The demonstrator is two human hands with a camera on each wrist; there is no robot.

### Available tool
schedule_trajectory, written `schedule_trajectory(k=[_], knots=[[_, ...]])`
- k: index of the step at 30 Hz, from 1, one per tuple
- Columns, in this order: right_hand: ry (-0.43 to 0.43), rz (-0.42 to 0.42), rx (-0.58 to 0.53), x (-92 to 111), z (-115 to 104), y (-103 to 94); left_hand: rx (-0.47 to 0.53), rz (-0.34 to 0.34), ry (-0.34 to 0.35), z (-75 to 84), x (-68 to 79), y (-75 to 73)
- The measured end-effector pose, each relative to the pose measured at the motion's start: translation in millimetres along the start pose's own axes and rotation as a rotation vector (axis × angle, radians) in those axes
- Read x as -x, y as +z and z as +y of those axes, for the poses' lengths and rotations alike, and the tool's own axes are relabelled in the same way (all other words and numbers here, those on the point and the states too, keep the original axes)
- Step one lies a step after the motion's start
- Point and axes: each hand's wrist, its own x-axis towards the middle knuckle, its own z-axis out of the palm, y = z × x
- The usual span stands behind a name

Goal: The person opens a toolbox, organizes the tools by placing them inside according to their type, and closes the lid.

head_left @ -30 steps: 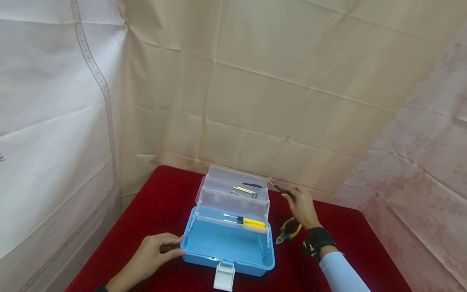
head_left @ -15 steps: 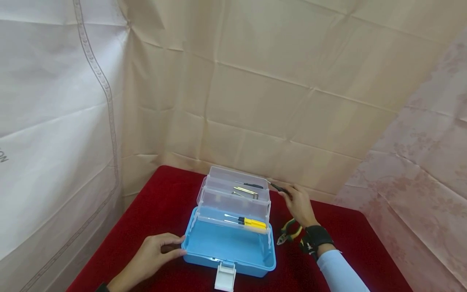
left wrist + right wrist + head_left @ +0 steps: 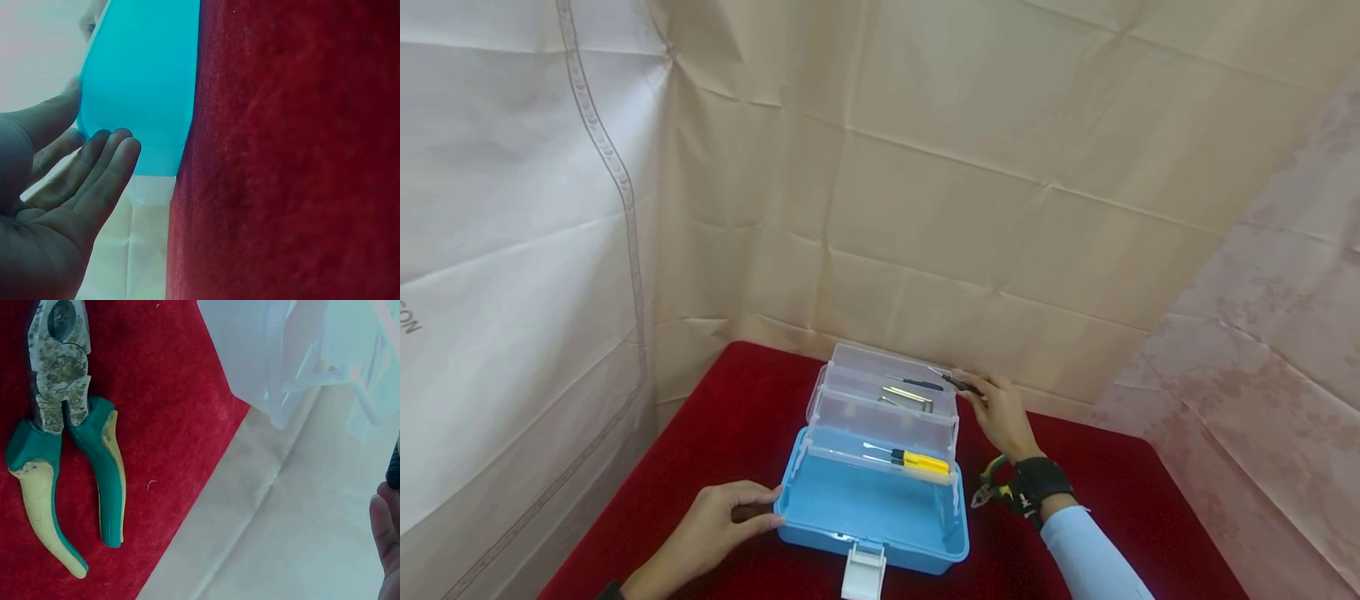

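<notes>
A blue toolbox stands with its stepped clear trays raised at the back. At its left end, the thumb and fingertips of my left hand touch the rim and wall; the fingers are nearly straight in the left wrist view. My right hand pinches a black-handled screwdriver, its shaft pointing left over the top tray. In the right wrist view only a bit of the dark handle shows. The trays hold another black-handled screwdriver, some hex keys and yellow-handled screwdrivers.
Green-and-yellow pliers lie on the red cloth right of the toolbox, partly under my right wrist in the head view. A white latch hangs at the box's front. Cloth walls stand behind the table.
My right hand has moved left with the screwdriver, bringing its shaft from the tray's right edge to above the top tray. My left hand stays at the toolbox.
</notes>
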Motion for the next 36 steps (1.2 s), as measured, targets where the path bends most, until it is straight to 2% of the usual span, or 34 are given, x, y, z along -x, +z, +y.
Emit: schedule_trajectory(k=[15,22,30,36], knots=[[-0.038,0.008,0.047,-11.7,-8.6,13.3,0.017,-0.005,-0.004,-0.1,0.3,-1.2],[-0.009,-0.038,0.048,-15.3,-11.0,17.3,0.044,-0.014,-0.012,0.0,-1.0,0.0],[0.010,-0.076,-0.014,-20.6,-14.4,16.1,0.031,-0.006,-0.005,0.9,-4.4,1.8],[0.026,-0.091,-0.035,-17.8,-13.3,17.0,0.044,-0.029,-0.008,1.7,-6.5,5.1]])
